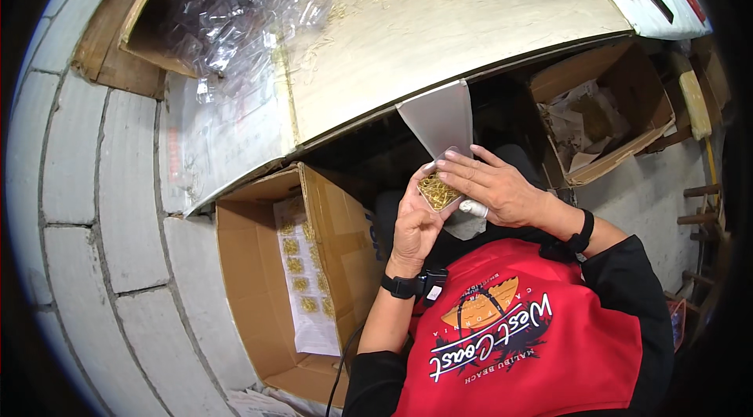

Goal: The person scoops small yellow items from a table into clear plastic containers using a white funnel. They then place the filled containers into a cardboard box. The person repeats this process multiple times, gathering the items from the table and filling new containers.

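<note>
A small clear plastic box (pixel 439 195) filled with thin gold-coloured metal pieces sits in my left hand (pixel 416 222), whose fingers and thumb are closed around its sides. My right hand (pixel 502 191) lies over the box's upper right part, its fingers stretched out and slightly apart. One digit of that hand has a white wrapping (pixel 474 207) and is close to the box's lower right edge. Part of the box is hidden under the right fingers, and I cannot tell whether a lid is on it.
A table (pixel 471 32) ahead bears scattered gold pieces and a heap of clear plastic boxes (pixel 243 9). A white panel (pixel 441 115) slopes down from its edge. At left, a cardboard box (pixel 243 260) holds rows of filled boxes (pixel 295 265). Another carton (pixel 612 158) stands at right.
</note>
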`<state>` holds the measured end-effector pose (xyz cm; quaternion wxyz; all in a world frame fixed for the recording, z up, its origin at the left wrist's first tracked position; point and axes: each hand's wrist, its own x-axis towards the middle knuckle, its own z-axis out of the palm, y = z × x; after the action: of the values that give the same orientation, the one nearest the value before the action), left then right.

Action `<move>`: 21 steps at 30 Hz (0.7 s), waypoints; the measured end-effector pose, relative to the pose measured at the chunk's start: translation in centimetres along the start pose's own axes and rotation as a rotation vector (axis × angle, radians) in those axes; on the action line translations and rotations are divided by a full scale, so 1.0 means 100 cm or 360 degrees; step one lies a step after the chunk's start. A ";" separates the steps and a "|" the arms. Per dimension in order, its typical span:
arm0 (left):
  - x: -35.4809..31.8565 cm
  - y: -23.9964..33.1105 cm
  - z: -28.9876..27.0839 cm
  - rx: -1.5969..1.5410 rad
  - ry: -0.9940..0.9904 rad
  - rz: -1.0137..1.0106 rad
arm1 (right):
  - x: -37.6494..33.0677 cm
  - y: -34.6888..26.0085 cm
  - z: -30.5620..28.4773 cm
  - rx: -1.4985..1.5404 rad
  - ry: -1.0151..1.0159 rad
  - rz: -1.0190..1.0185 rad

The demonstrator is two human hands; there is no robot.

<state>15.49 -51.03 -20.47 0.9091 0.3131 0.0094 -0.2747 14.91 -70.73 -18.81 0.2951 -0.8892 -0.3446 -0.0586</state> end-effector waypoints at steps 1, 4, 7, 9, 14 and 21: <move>0.000 -0.001 0.000 0.0024 0.0013 -0.0001 | -0.001 0.001 0.001 -0.0074 -0.0064 -0.0036; -0.001 -0.004 -0.004 0.0033 0.0030 0.0006 | 0.000 0.004 0.005 -0.0209 -0.0150 -0.0099; -0.001 -0.007 -0.011 -0.0019 0.0097 0.0029 | 0.003 -0.001 0.005 -0.0277 -0.0274 -0.0109; 0.001 -0.012 -0.016 0.0054 0.0282 0.0059 | 0.005 -0.005 0.007 -0.0269 -0.0314 -0.0076; -0.001 0.015 -0.009 0.0203 0.0385 0.0104 | 0.026 -0.016 0.000 0.0007 -0.0039 -0.0125; -0.068 0.130 -0.014 0.0484 0.0662 0.0312 | 0.078 -0.038 -0.011 0.0254 0.0510 -0.0154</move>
<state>16.45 -38.38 -12.96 0.8524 0.4950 0.1242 -0.1134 18.46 -64.61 -13.68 0.4126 -0.8246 -0.3393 -0.1862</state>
